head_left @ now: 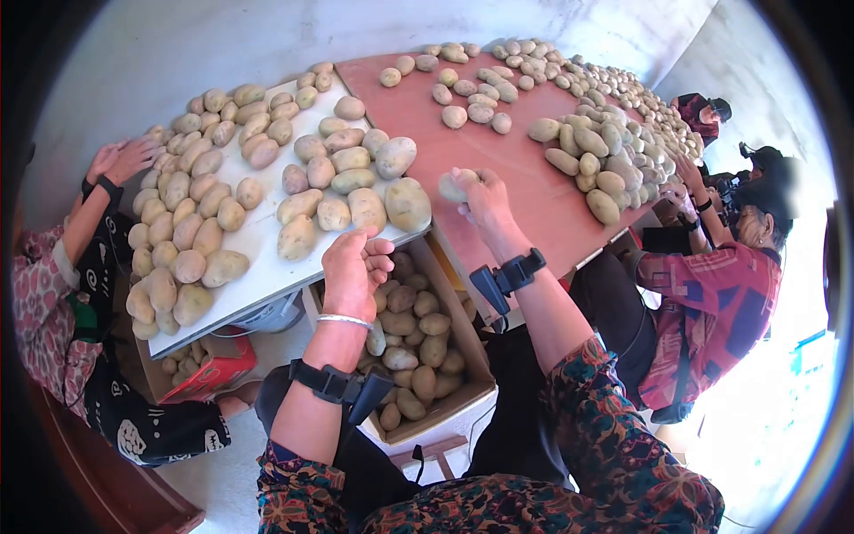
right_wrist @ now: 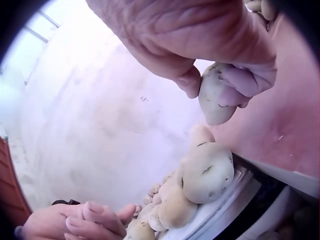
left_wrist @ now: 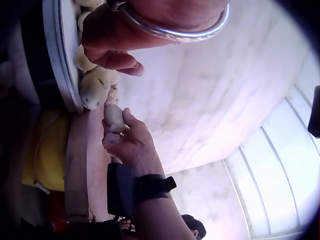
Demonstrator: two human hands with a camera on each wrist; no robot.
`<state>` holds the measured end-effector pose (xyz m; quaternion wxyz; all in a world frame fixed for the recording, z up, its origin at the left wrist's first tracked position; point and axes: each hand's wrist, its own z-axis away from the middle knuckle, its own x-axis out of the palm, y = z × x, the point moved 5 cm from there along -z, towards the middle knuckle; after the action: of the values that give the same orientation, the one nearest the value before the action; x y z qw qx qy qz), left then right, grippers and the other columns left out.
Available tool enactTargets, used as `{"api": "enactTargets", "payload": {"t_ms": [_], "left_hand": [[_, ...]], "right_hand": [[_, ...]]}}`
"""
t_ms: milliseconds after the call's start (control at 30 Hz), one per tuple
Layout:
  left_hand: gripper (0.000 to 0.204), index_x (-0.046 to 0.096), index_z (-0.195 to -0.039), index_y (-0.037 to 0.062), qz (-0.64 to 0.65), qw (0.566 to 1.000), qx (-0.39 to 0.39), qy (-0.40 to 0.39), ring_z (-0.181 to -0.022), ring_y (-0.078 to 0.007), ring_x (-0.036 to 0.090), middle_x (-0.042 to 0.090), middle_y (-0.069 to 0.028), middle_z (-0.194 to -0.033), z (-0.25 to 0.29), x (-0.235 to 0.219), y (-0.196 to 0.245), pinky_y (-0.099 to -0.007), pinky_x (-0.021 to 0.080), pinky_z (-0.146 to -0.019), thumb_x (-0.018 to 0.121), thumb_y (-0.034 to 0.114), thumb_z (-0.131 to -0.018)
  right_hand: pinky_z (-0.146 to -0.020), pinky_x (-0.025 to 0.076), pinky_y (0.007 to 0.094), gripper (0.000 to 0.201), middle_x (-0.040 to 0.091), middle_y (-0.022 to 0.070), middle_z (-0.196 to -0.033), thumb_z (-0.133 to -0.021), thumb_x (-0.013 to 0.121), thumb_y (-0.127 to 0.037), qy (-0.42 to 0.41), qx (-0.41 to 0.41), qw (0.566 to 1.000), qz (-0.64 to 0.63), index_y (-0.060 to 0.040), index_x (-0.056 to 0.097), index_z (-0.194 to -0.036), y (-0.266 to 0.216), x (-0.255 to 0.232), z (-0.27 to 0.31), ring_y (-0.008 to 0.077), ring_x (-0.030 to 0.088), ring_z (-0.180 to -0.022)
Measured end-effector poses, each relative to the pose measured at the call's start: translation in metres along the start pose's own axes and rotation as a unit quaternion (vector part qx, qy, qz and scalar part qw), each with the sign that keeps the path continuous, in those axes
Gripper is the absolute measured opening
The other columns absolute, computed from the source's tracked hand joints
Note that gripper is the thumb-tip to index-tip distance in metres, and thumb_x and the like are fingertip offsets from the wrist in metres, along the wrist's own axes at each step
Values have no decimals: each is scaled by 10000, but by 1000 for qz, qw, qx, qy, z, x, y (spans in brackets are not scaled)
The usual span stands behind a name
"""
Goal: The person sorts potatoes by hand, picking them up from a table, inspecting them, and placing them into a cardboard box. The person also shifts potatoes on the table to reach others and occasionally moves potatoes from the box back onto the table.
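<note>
My right hand pinches a small potato between thumb and fingers, above the near left edge of the red tabletop. In the right wrist view the potato hangs from the fingertips, its lower end uncovered. Loosely curled and holding nothing, my left hand hovers at the front edge of the white board. Just beyond it lie larger potatoes, among them a big one at the board's right corner. Below the left hand stands a cardboard box of potatoes.
Smaller potatoes lie scattered on the red top, with a large heap to the right. A person sits at the left, and others at the right. Under the board are a red box and a bucket.
</note>
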<state>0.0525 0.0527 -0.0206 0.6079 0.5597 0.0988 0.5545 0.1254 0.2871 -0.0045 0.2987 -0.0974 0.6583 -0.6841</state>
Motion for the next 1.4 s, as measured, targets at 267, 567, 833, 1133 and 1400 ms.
{"api": "enactTargets", "payload": {"t_ms": [267,567,833,1133,1400], "left_hand": [[290,581,-1136,-1,7,1000,-1,24,-616,-135,568,646,-65,-831,-1,-10,6,-249,419,-540,510,227,-971],[242,580,-1088,-18,48,999,11,22,-577,-157,588,652,-108,-811,-10,-25,11,-248,433,-481,529,162,-934],[261,606,-1111,17,28,999,7,19,-663,-143,573,641,-53,-849,-11,-31,12,-267,443,-584,533,205,-945],[201,612,-1073,17,70,996,27,41,-715,-153,581,652,-57,-898,-24,-43,29,-253,462,-615,556,141,-926],[228,575,-1116,-40,77,995,68,-4,-721,-157,582,657,-86,-912,-23,-42,44,-243,466,-593,534,85,-930]], "right_hand": [[-693,559,355,401,650,208,-1098,-921,629,-263,-10,-43,998,51,7,576,-1214,-2,37,-15,275,677,-868],[-914,500,432,381,644,244,-1124,-830,655,-120,24,-94,989,110,19,592,-1180,7,36,-29,371,628,-1060],[-845,513,454,268,676,263,-946,-818,625,-156,36,-141,968,205,37,647,-1002,-5,43,-20,414,650,-979],[-607,500,277,316,682,95,-891,-850,655,-126,105,-208,971,60,42,642,-1118,-7,-18,-4,171,665,-747],[-684,520,250,419,699,99,-983,-862,686,-200,119,-281,946,109,53,620,-1189,-64,-146,21,154,686,-811]]}}
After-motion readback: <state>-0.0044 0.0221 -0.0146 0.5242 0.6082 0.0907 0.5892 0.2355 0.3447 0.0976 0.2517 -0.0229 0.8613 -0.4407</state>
